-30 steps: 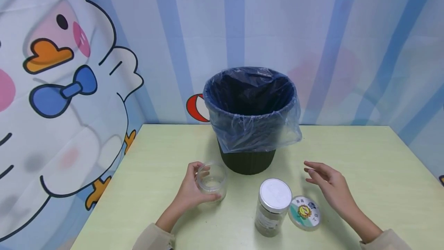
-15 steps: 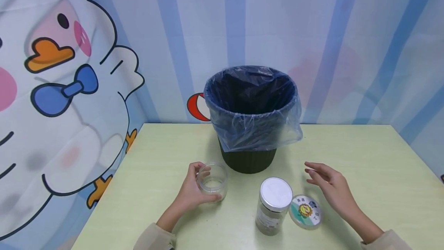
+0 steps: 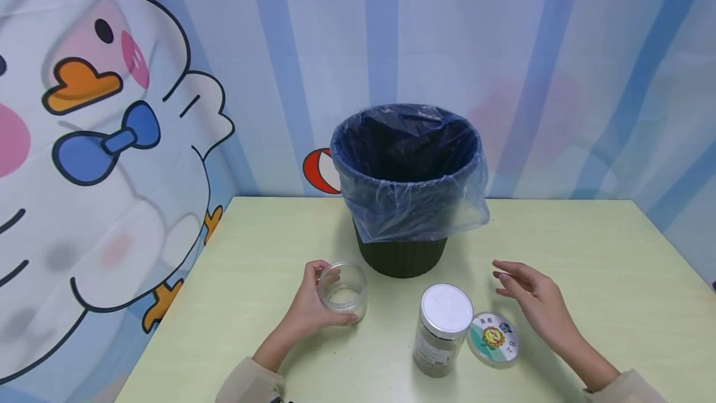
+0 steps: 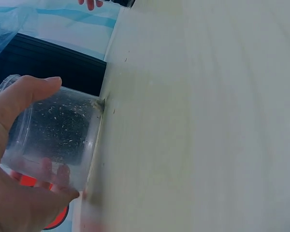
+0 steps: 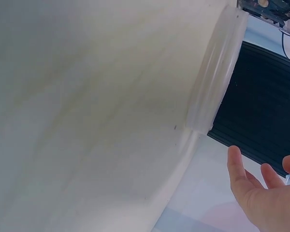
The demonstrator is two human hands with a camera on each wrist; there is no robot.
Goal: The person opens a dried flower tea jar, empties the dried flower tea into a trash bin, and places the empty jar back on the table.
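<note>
My left hand (image 3: 313, 306) grips a clear, lidless plastic jar (image 3: 352, 308) that stands upright on the table. In the left wrist view, thumb and fingers of the left hand (image 4: 24, 193) wrap round opposite sides of the jar (image 4: 58, 128), and small crumbs or specks cling to its wall. My right hand (image 3: 536, 303) holds nothing; its fingers are loosely bent, just beyond a round lid (image 3: 493, 339) with a sunflower picture. From the right wrist, the right hand (image 5: 266, 193) appears apart from the lid's edge (image 5: 217, 72). Left of the lid stands a second jar (image 3: 439, 338) with a white cap and a label.
Behind the jars stands a black bin (image 3: 401, 259), lined with a translucent blue bag (image 3: 414, 210). The pale yellow-green table (image 3: 587, 254) backs onto a printed cloth (image 3: 442, 30) with a cartoon duck at the left.
</note>
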